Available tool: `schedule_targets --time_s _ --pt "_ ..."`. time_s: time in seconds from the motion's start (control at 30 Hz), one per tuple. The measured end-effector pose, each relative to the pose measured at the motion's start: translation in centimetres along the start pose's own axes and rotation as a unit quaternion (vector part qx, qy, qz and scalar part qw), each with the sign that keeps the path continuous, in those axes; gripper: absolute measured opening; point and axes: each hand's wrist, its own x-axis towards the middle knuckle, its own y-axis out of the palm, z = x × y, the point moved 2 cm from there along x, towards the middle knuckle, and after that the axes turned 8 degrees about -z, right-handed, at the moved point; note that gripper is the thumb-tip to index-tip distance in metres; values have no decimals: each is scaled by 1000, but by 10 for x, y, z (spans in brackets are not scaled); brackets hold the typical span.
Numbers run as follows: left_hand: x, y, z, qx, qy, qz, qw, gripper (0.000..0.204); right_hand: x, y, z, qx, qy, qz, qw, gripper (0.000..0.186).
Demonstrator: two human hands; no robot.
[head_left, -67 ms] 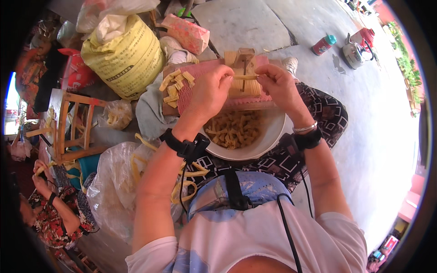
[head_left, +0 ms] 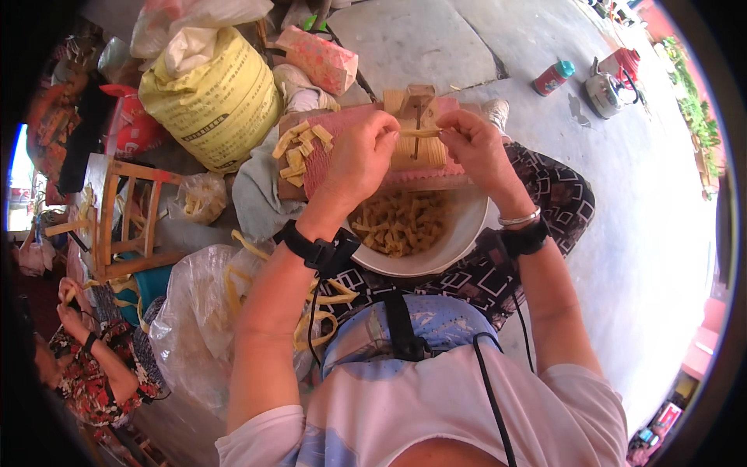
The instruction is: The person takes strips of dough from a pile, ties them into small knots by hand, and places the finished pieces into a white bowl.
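A pale yellow strip [head_left: 420,133] is stretched level between my two hands, above a wooden block [head_left: 406,158] with a thin dark upright piece. My left hand [head_left: 370,149] pinches one end, and my right hand [head_left: 473,146] pinches the other. The strip crosses the dark piece; whether it touches cannot be made out. Under the block lies a board covered by a pink cloth [head_left: 317,173]. Short cut pieces [head_left: 297,156] are heaped on the board's left side. Below my hands, a white basin [head_left: 471,247] holds many similar short pieces [head_left: 398,226].
Left of me are a yellow sack [head_left: 214,101], a wooden stool [head_left: 140,263] and a clear plastic bag [head_left: 187,335] with long strips. Another person's hands [head_left: 71,307] hold a strip at lower left. A bottle [head_left: 551,79] and kettle [head_left: 605,92] stand on the floor at upper right.
My hands and the strip between them stay in nearly the same place. The other person's hands at the lower left have shifted slightly.
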Motion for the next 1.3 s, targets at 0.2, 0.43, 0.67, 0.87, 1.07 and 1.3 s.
schedule_targets --time_s 0.2,0.43,0.67,0.87,1.07,1.3 --pt "9 23 42 31 25 -30 999 13 7 12 -21 -181 -116 -18 976 15" --pt "-22 3 30 79 6 -14 997 11 -30 4 8 -179 -190 -2 965 13" --pt "-43 17 -16 -255 -245 171 920 16 -45 21 3 -200 -110 -41 973 13" --pt "-39 3 8 -75 -183 193 961 25 -85 39 27 365 255 348 825 18" --pt "-66 20 -29 -439 -323 119 830 17 -63 31 26 54 -9 -55 997 19" --pt "-64 20 -17 -324 -263 173 892 21 -71 17 30 -225 -161 -73 958 17"
